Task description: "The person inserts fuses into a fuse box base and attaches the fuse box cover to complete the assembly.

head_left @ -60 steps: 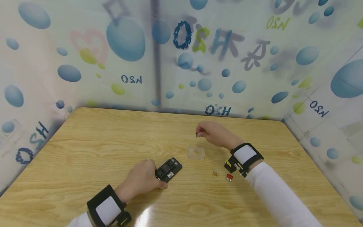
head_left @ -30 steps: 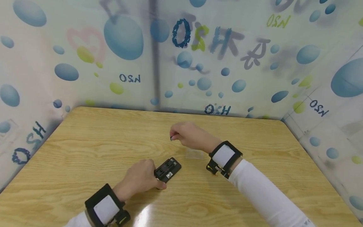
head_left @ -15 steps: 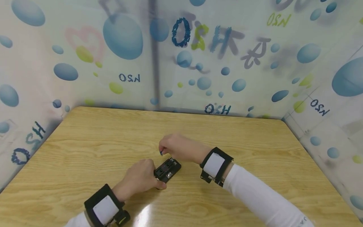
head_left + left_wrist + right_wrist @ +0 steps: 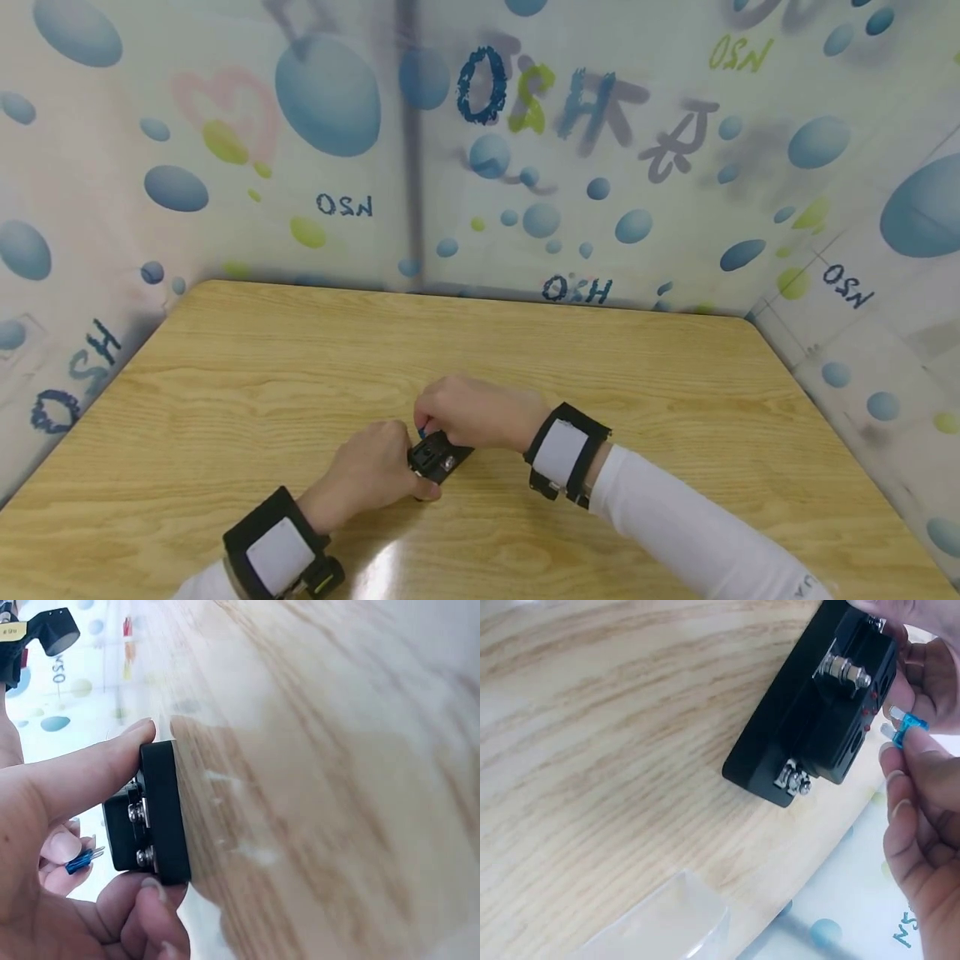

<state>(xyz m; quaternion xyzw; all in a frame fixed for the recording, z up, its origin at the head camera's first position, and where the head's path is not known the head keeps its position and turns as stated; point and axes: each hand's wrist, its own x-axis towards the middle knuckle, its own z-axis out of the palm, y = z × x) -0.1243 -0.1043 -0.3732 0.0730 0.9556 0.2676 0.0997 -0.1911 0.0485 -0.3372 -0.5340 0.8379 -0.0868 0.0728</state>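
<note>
My left hand point(image 4: 371, 467) grips the end of a black fuse block point(image 4: 430, 456) on the wooden table, thumb on one side and fingers on the other. In the right wrist view the block point(image 4: 817, 724) shows metal stud terminals, slots and small red dots on top. My right hand point(image 4: 480, 412) is above the block's far side. It pinches a small blue blade fuse point(image 4: 906, 729) between thumb and fingertips, its two metal prongs facing the block. In the left wrist view the blue fuse point(image 4: 79, 861) is apart from the block.
A clear plastic cover point(image 4: 675, 922) lies on the table near the block. In the left wrist view, small red point(image 4: 127, 628) and orange point(image 4: 129, 651) pieces lie farther off, too blurred to identify. Patterned curtain walls point(image 4: 480, 233) stand behind and beside the table.
My right hand has moved left and then toward me, down to the fuse block, with the blue blade fuse still pinched. The left hand has stayed on the block.
</note>
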